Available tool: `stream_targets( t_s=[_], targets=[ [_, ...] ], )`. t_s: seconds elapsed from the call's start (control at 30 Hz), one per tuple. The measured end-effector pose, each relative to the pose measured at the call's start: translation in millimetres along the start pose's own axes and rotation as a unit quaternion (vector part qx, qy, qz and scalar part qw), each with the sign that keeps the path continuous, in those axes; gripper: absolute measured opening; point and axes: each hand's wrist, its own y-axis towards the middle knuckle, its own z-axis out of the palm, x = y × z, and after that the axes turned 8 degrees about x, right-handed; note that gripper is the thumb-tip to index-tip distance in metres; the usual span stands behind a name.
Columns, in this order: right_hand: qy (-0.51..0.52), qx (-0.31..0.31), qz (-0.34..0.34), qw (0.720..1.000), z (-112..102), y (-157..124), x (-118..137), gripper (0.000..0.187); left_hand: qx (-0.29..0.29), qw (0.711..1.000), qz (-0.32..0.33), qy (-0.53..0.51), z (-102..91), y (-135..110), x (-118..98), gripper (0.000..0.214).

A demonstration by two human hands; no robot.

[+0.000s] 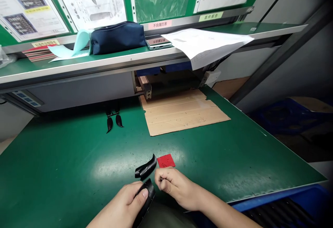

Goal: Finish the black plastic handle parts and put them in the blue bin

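My left hand (126, 198) grips a black curved plastic piece (149, 190) at the table's near edge, thumb pressed on its face. Close to the right of that piece, my right hand (179, 188) is closed, thumb against the curled fingers. Whatever may be between those fingers is too small or hidden to make out. Just beyond both hands lies a ridged black horn-shaped piece (147, 168). A red slip (166, 161) with dark handwriting rests beside it, behind my right hand.
Flat cardboard (182, 115) covers part of the green table (78, 158). Small black leaf-shaped parts (109, 124) lie at the back left. Overhead, a shelf carries a navy pouch (118, 38), a phone (158, 42) and overhanging paper (205, 44). A blue bin (241, 205) holds black pieces at lower right.
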Motion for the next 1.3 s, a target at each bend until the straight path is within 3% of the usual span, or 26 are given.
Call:
stream_targets(
  t_s=[0.07, 0.17, 0.3, 0.43, 0.67, 0.87, 1.3],
  targets=[
    [-0.046, -0.071, 0.010, 0.996, 5, 0, 0, 0.053, -0.004, 0.998, 0.021, -0.066, 1.4, 1, 5, 0.046],
    [-0.173, -0.112, 0.019, 0.978, 11, 1, 1, 0.053, -0.037, 0.990, 0.026, -0.136, 6.1, 5, 17, 0.054],
    [-0.351, -0.107, 0.012, 0.930, 11, 3, -1, 0.063, -0.084, 0.975, 0.008, -0.207, 12.3, 10, 27, 0.069],
    [-0.444, -0.085, 0.009, 0.892, 11, 5, -8, 0.069, -0.104, 0.949, -0.001, -0.298, 15.4, 13, 30, 0.068],
    [-0.487, -0.093, 0.047, 0.867, 14, 8, -11, 0.068, -0.141, 0.936, -0.024, -0.322, 19.9, 14, 34, 0.064],
    [-0.486, -0.096, 0.044, 0.867, 14, 9, -10, 0.065, -0.176, 0.907, -0.021, -0.383, 29.0, 17, 36, 0.068],
    [-0.509, -0.020, 0.061, 0.858, 21, 11, -9, 0.038, -0.188, 0.947, 0.013, -0.260, 32.5, 17, 43, 0.053]
  ],
)
